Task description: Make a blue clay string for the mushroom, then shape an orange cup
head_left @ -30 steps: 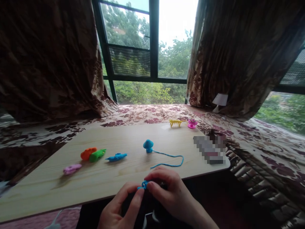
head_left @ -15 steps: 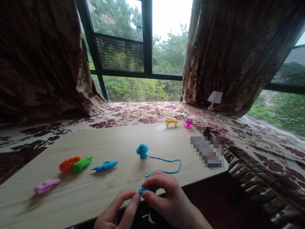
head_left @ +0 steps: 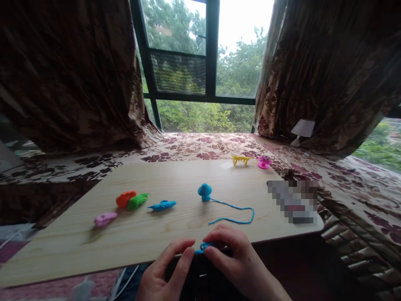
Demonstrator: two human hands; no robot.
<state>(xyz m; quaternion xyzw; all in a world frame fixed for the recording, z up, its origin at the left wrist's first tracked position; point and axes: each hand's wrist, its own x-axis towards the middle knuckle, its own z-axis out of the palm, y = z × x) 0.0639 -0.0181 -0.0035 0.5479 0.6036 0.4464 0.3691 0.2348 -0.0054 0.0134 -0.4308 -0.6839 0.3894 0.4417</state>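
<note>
Your right hand [head_left: 233, 248] pinches a small blue piece [head_left: 203, 247] between thumb and forefinger, just off the near edge of the wooden tabletop [head_left: 181, 175]. The piece looks looped or knobbly (its finer shape is too small to make out), and one end of it points toward your left hand [head_left: 167, 269]. There your thumb and forefinger come up close to that end, but you cannot tell from this view whether they pinch it or only stand beside it.

Beyond your hands, a blue mushroom [head_left: 204, 190] stands upright on the board, and a blue cord [head_left: 253, 214] runs from its base to the right, then bends back toward your right hand. To the left of the mushroom lies a slim blue figure [head_left: 163, 205]; farther left, a green piece [head_left: 137, 202] overlaps an orange one [head_left: 125, 199] in view, with a lilac piece [head_left: 105, 219] nearer you. Near the far edge, a yellow legged figure [head_left: 240, 159] stands beside a pink pedestal piece [head_left: 263, 162].
</note>
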